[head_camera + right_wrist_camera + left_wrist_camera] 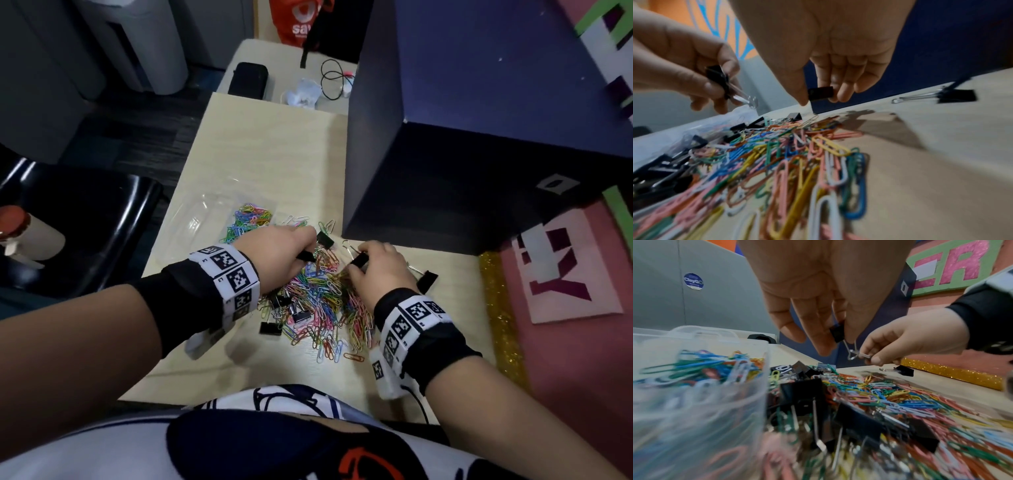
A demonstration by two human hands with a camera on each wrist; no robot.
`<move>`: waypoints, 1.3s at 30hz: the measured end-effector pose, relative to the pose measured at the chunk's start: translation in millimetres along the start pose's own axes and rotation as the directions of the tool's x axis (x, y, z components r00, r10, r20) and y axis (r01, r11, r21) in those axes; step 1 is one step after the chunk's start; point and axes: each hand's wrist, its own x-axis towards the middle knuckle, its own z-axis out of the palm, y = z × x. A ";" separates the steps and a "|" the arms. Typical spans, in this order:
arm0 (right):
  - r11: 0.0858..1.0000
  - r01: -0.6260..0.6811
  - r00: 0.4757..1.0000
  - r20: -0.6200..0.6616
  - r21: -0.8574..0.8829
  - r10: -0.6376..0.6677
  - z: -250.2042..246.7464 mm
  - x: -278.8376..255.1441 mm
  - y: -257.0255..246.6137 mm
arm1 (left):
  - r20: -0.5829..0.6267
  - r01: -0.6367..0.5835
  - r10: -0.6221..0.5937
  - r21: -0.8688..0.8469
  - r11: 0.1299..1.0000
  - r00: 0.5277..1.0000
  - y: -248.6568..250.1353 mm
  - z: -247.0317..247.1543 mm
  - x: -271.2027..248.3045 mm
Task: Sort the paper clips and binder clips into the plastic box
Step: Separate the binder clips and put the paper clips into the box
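Nearest the body, the pile of coloured paper clips and black binder clips is spread loose on the surface, presumably tipped out so that each kind can be picked over.

Just past the pile's far edge, both hands are raised a little above it. A binder clip is pinched by the left hand between thumb and curled fingers, its black body enclosed and its wire handles hanging free. A second black clip is pinched by the right hand at its body, between thumb and fingertips. In the left wrist view the two clips appear to meet at the wire loops — probably tangled and being pulled apart, though this cannot be told for sure.

Right of the pile, one more binder clip lies alone, perhaps set aside.

Left of the pile and beyond it, the clear box stands touching the heap — close enough for short transfers. Only paper clips are seen in the compartment nearest the pile, so the binder clips are judged largely unsorted.
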 end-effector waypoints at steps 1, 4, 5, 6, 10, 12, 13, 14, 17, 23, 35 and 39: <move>0.999 -0.037 0.999 -0.022 0.036 0.038 -2.5 -2.0 5.7 | -0.007 -0.007 0.007 -0.003 1.000 1.000 3.6 0.3 5.0; 0.989 -0.123 0.990 -0.061 0.086 0.128 -8.1 -7.8 24.5 | -0.036 0.007 -0.009 -0.043 0.999 0.999 18.6 2.2 24.8; 0.984 -0.149 0.985 -0.074 0.094 0.156 -9.8 -9.9 30.3 | -0.040 0.019 -0.022 -0.061 0.998 0.999 24.4 3.4 32.5; 0.979 -0.175 0.979 -0.092 0.100 0.184 -11.7 -12.3 35.7 | -0.044 0.028 -0.032 -0.087 0.996 0.999 30.8 4.5 40.2; 0.960 -0.279 0.945 -0.177 -0.002 0.275 -13.4 -19.9 50.3 | -0.037 0.062 -0.073 -0.247 0.967 0.997 44.6 13.9 63.2; 0.964 -0.261 0.939 -0.244 -0.048 0.242 -11.8 -22.9 52.4 | -0.040 0.065 -0.073 -0.174 0.983 0.997 40.4 20.5 68.3; 0.978 -0.204 0.947 -0.261 -0.046 0.185 -11.0 -23.8 51.7 | -0.051 0.055 -0.060 -0.102 0.993 0.997 35.9 22.7 69.4; 0.992 -0.120 0.964 -0.244 -0.039 0.108 -9.9 -23.5 49.9 | -0.054 0.046 -0.047 -0.019 0.999 0.997 30.8 23.6 69.1; 0.994 0.103 0.994 0.028 0.044 -0.104 -3.9 -21.1 36.5 | 0.056 0.055 -0.066 0.181 0.982 0.996 17.8 22.0 65.0; 0.983 0.163 0.956 0.258 -0.085 -0.137 6.7 -14.8 8.4 | 0.142 0.044 -0.092 0.307 0.951 0.986 12.4 22.4 57.3; 0.967 0.230 0.945 0.212 0.106 -0.248 4.6 27.1 -38.6 | -0.116 0.141 -0.156 -0.128 0.982 0.981 -7.8 -11.9 20.5; 0.966 0.253 0.930 0.265 0.046 -0.257 20.0 40.9 -52.0 | -0.189 0.140 -0.193 -0.261 0.955 0.963 -22.8 -15.8 7.1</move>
